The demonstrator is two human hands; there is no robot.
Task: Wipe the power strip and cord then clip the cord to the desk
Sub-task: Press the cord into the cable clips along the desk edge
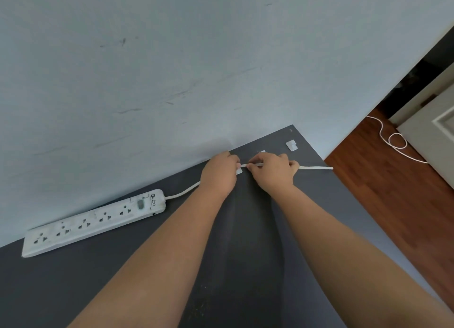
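A white power strip [95,222] lies on the dark grey desk [122,278] along the wall at the left. Its white cord [315,168] runs right across the desk to the right edge. My left hand [221,171] and my right hand [272,169] are side by side at the far part of the desk, both pinching the cord. A small white clip [239,171] shows under my left fingertips, with the cord right above it. A second white clip [291,145] sits free near the desk's far right corner. A third clip [262,152] peeks out behind my right hand.
A pale blue wall [172,69] rises right behind the desk. To the right is a wooden floor [393,180], where the cord [395,140] loops beside a white door [432,136]. The desk's right edge runs diagonally just beyond my right forearm.
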